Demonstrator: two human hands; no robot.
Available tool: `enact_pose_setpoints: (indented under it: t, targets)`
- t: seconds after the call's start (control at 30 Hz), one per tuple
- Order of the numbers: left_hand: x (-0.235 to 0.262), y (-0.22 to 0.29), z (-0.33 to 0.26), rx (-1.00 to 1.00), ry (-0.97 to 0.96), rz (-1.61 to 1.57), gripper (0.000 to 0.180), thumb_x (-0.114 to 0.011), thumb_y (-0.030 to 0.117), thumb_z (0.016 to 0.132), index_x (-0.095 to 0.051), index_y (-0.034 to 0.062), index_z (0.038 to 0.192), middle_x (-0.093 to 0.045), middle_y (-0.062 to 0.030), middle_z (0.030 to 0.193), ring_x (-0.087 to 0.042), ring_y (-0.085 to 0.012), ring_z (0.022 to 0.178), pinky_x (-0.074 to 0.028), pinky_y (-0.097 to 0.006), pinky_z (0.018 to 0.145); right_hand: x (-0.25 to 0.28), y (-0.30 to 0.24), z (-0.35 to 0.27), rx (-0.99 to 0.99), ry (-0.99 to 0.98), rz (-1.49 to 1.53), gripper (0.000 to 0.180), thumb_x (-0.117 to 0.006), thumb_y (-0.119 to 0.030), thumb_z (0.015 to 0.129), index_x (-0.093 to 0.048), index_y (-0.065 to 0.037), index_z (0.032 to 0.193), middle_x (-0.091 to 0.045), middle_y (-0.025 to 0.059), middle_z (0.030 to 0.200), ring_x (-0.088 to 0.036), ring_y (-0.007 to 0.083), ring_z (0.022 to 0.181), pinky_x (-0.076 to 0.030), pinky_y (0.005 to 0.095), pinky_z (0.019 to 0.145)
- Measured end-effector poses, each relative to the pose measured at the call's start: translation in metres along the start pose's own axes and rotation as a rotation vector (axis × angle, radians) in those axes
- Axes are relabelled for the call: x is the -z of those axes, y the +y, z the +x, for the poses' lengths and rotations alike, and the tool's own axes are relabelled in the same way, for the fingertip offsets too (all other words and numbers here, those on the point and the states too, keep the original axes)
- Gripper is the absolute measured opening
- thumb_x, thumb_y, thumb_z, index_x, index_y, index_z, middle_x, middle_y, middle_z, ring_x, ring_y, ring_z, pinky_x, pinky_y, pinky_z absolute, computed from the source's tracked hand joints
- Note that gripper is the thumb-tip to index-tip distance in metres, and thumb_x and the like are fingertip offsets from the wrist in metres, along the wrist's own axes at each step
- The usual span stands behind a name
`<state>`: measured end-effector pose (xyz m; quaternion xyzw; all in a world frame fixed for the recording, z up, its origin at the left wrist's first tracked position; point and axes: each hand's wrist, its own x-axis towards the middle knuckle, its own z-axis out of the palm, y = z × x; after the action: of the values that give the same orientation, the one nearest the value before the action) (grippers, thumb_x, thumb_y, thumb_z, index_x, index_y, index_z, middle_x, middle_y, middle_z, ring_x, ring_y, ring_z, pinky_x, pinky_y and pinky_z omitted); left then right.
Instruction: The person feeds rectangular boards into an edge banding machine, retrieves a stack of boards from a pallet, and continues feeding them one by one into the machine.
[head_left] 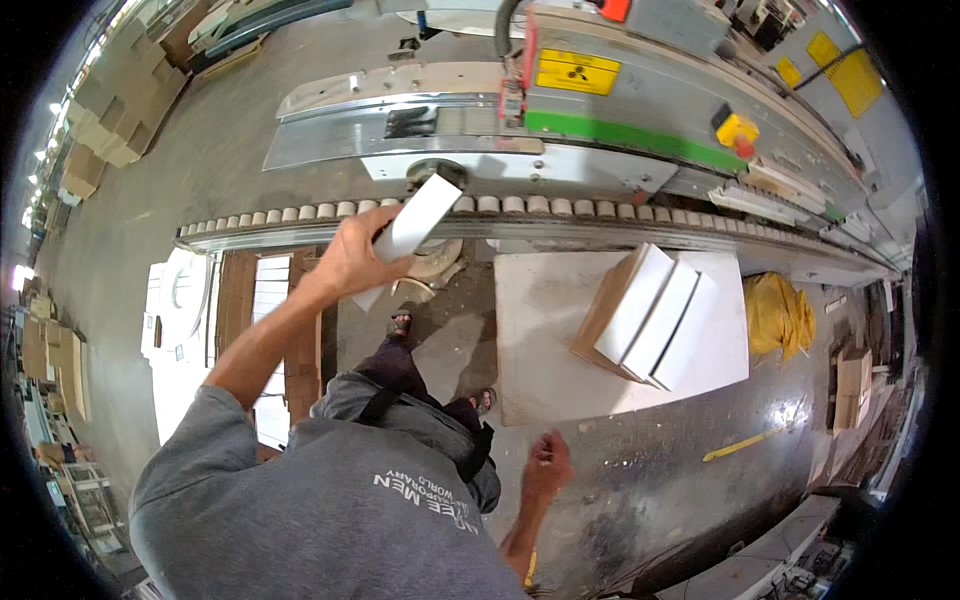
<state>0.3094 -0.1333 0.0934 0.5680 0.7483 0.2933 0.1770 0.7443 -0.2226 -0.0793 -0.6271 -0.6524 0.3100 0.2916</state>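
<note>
My left hand (350,258) is raised and holds a narrow white board (415,215) by its lower end. The board tilts up to the right, its top end over the roller conveyor (560,207). My right hand (548,468) hangs low beside my body with its fingers curled and nothing in it. To its upper right a stack of white panels with brown edges (650,315) lies on a large white sheet (535,340) on the floor.
Behind the rollers stands a long grey machine (640,110) with a green stripe and a yellow button box (737,130). A crumpled yellow bag (780,312) lies at the right. White panels (180,300) and brown wooden boards (302,350) lie at the left, with cardboard boxes (110,120) beyond.
</note>
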Motion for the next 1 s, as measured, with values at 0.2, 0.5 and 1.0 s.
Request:
enact_pose_setpoints:
  t: [0.2,0.5,1.0]
  targets:
    - [0.067,-0.084,0.074,-0.408,0.003,0.275,0.068,-0.076,0.016,0.07,-0.057,-0.0044,0.132,-0.066,-0.0259,0.106,-0.068,-0.0383,0.092,-0.056,-0.044,0.084,-0.125,-0.188,0.077,0.411,-0.231,0.389,0.029,-0.067,-0.01,0.095,-0.067,-0.002,0.123,-0.069,0.0126,0.093,-0.064,0.0163,0.076,-0.052,0.0284,0.067]
    - [0.092,-0.194,0.203,-0.561,-0.068,0.239,0.048,-0.072,0.016,0.078,-0.066,-0.0027,0.122,-0.067,-0.0215,0.099,-0.068,-0.0396,0.096,-0.057,-0.044,0.088,-0.313,-0.347,0.215,0.125,-0.323,1.013,0.04,-0.065,-0.012,0.097,-0.057,0.001,0.134,-0.066,0.0069,0.107,-0.064,0.0136,0.089,-0.056,0.029,0.07]
    - [0.107,-0.274,0.206,-0.559,0.297,0.191,0.03,-0.082,0.014,0.071,-0.075,0.0073,0.099,-0.061,-0.0096,0.093,-0.057,-0.0303,0.09,-0.049,-0.044,0.078,-0.398,-0.426,0.267,-0.055,-0.375,0.984,0.064,-0.056,-0.01,0.099,-0.025,0.01,0.151,-0.062,0.0147,0.115,-0.065,0.0157,0.081,-0.056,0.0271,0.061]
